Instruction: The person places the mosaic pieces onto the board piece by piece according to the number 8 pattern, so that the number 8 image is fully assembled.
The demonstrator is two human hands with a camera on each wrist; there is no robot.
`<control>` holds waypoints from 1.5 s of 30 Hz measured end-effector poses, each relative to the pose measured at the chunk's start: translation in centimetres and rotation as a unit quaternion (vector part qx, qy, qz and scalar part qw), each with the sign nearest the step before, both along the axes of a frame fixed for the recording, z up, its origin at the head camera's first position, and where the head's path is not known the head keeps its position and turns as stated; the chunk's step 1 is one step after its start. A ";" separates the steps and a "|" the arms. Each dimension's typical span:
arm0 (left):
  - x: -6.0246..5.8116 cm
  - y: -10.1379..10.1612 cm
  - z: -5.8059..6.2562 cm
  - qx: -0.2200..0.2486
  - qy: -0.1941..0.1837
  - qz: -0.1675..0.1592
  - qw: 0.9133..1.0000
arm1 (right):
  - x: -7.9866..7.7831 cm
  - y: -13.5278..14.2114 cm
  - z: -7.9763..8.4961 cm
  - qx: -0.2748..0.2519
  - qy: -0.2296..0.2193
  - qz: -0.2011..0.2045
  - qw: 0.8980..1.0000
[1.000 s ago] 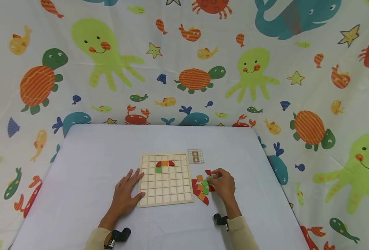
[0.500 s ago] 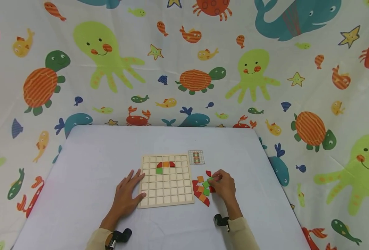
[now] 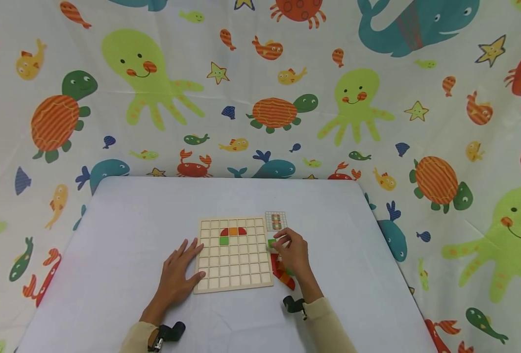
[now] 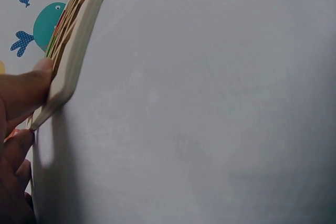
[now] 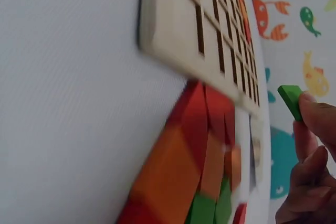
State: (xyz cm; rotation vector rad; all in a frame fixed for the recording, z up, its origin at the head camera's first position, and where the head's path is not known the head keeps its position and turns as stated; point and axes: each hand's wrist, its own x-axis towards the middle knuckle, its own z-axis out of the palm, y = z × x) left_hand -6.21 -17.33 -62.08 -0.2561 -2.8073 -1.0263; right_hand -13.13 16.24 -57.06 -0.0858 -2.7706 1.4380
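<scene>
Steadying suits the left hand (image 3: 178,269), its fingers spread against the left edge of the pale wooden gridded board (image 3: 234,267). Farther on, the right hand (image 3: 294,252) pinches a green square tile (image 3: 272,243) in a narrow grip near the right rim; best lower it level into a cell, checking the small white patterned card (image 3: 276,221) beyond.

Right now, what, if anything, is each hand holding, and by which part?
The right hand pinches a green tile by one end; the left hand rests on the wooden board.
</scene>
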 end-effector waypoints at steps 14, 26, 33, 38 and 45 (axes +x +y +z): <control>0.0 0.0 0.1 0.013 0.001 0.001 1.000 | -3.1 -6.5 -0.8 0.025 -0.019 0.072 0.997; -0.1 0.1 0.1 0.010 -0.004 0.002 1.000 | -3.5 -8.3 -1.1 0.096 -0.049 0.063 0.992; 0.0 0.1 0.1 0.013 0.003 0.002 1.000 | -3.2 -8.2 -1.1 0.105 -0.051 0.062 0.991; 0.0 0.2 0.0 0.009 0.001 0.002 1.000 | -2.9 -7.6 -0.9 0.092 -0.048 0.070 0.992; 0.0 0.1 0.2 0.013 0.004 0.002 1.000 | -2.3 -5.2 -1.0 0.048 -0.033 0.067 0.996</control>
